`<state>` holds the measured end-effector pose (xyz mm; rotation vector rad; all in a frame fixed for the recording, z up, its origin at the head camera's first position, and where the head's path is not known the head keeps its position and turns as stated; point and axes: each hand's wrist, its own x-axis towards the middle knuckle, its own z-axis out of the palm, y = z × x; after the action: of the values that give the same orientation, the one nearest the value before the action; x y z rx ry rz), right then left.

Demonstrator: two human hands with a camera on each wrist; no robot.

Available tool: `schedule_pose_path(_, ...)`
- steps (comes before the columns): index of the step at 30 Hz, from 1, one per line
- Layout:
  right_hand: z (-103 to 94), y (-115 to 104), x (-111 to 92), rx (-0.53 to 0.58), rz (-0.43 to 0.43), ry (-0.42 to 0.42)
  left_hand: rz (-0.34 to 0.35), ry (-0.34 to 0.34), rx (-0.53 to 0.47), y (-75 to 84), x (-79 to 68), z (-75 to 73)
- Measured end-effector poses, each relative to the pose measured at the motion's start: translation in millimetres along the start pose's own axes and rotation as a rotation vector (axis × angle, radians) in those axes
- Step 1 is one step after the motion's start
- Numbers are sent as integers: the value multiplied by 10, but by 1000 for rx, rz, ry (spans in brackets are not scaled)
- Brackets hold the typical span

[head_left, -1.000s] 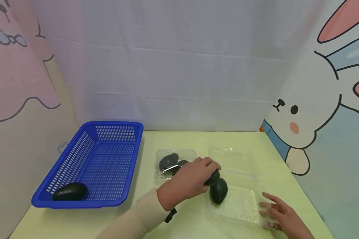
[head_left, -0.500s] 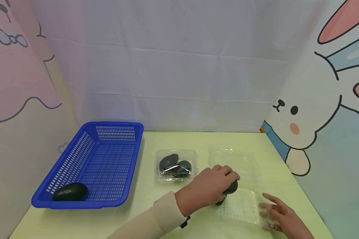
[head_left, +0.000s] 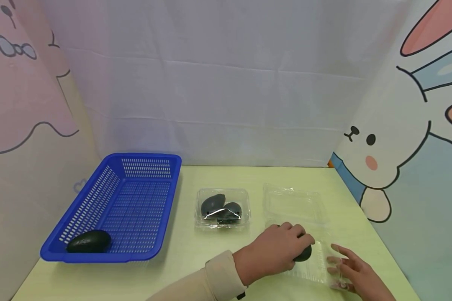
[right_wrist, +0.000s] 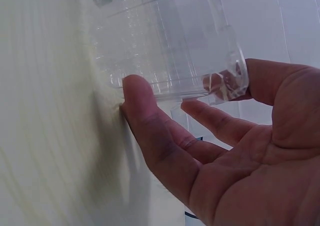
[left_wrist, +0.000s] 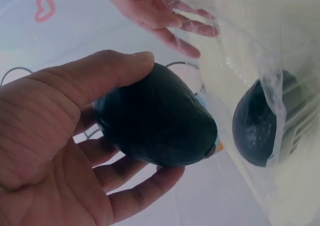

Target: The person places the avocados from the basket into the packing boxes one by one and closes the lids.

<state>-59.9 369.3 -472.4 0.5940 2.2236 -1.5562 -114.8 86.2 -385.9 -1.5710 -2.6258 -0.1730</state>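
My left hand (head_left: 275, 251) grips a dark green avocado (left_wrist: 155, 121), thumb across its top and fingers curled beneath. It is over an unlidded clear plastic container (head_left: 314, 267), whose lid lies folded back behind it. A second avocado (left_wrist: 255, 123) shows through the clear plastic in the left wrist view; in the head view my left hand mostly hides it. At the container's right end, my right hand (head_left: 358, 271) has its fingers loosely spread. In the right wrist view, its fingertips (right_wrist: 137, 88) touch the container's edge.
A closed clear container (head_left: 245, 221) with avocados inside stands behind my left hand. On the left is a blue plastic basket (head_left: 135, 209) with one avocado (head_left: 89, 241) in its near corner. A white cloth wall (head_left: 226, 104) backs the pale yellow table (head_left: 196, 251).
My left hand has moved right and nearer me with its avocado, now over the middle of the container. The closed container has come fully into sight. My right hand has stayed put.
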Motion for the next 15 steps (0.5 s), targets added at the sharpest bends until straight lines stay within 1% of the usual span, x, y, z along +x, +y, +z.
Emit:
schedule_pose_path(7, -6, 6, 10, 17, -7, -5, 19, -61, 31, 96, 35, 95)
schedule_pose_path(15, -19, 13, 20, 22, -18, -18, 11, -145, 19, 149, 90, 190)
